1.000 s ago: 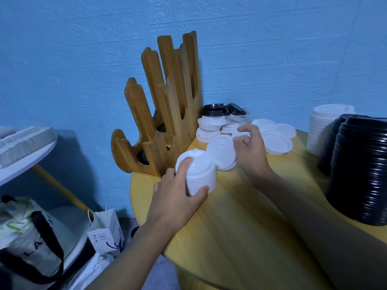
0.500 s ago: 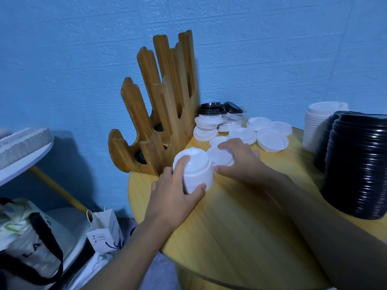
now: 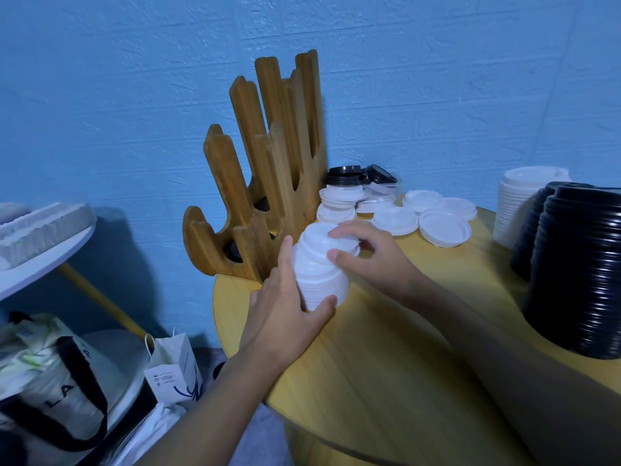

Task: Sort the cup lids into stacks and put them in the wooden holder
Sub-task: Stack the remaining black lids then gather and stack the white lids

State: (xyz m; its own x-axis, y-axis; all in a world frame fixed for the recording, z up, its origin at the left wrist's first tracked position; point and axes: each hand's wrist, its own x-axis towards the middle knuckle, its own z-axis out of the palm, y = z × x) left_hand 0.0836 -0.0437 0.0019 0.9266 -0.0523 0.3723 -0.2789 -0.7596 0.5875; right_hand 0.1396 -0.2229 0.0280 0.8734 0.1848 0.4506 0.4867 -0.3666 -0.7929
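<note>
A stack of white cup lids [image 3: 321, 280] stands on the round wooden table [image 3: 386, 364], just in front of the wooden holder [image 3: 268, 183]. My left hand [image 3: 285, 311] grips the stack from the left, thumb under its front. With my right hand [image 3: 366, 260] I pinch a white lid [image 3: 327, 245] lying on top of the stack. Loose white lids [image 3: 443, 227] and short white lid piles [image 3: 337, 203] lie behind, along with black lids [image 3: 346, 174] near the wall.
Tall stacks of black lids [image 3: 581, 264] and white lids [image 3: 524, 203] fill the table's right side. A blue wall is close behind. To the left are a white shelf [image 3: 40, 260], bags [image 3: 57, 385] and a paper bag [image 3: 174, 371] on the floor.
My right hand picked a white lid off the table and brought it left onto the top of the stack. My left hand kept its hold on the stack.
</note>
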